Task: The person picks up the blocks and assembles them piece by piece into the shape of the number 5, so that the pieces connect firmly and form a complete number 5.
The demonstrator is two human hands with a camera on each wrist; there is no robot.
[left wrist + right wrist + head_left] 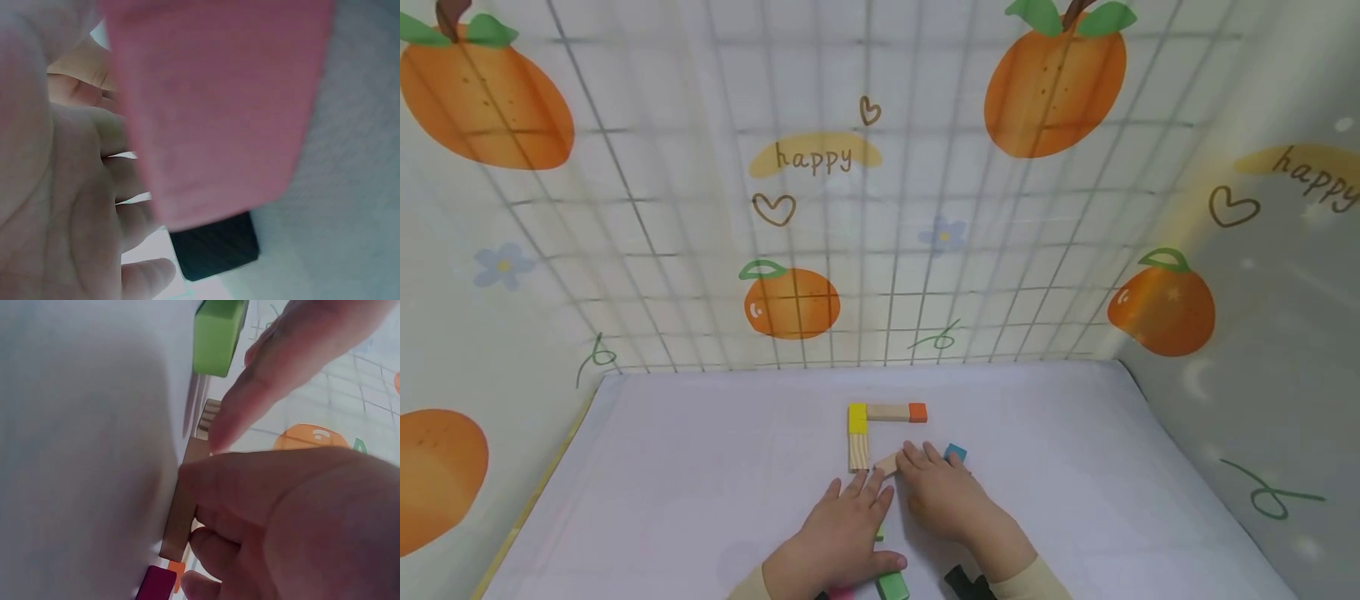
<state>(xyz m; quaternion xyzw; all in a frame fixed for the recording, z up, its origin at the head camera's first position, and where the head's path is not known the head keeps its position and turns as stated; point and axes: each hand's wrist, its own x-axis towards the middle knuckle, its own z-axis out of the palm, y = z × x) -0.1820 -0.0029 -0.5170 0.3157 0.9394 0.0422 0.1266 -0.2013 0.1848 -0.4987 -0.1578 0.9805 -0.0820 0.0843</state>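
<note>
A plain wooden block lies at a slant on the white surface. My right hand pinches it; the right wrist view shows the thumb and curled fingers against this wooden block. My left hand is spread palm down, fingertips by the slanted block's near end and a striped wooden block. That block joins a yellow block, then a plain block and an orange block, forming a corner. A blue block sits beside my right fingers.
A green block lies by my left thumb, with a pink block partly under that hand. The right wrist view has a dark purple block. A black object is near my right wrist. A printed curtain stands behind.
</note>
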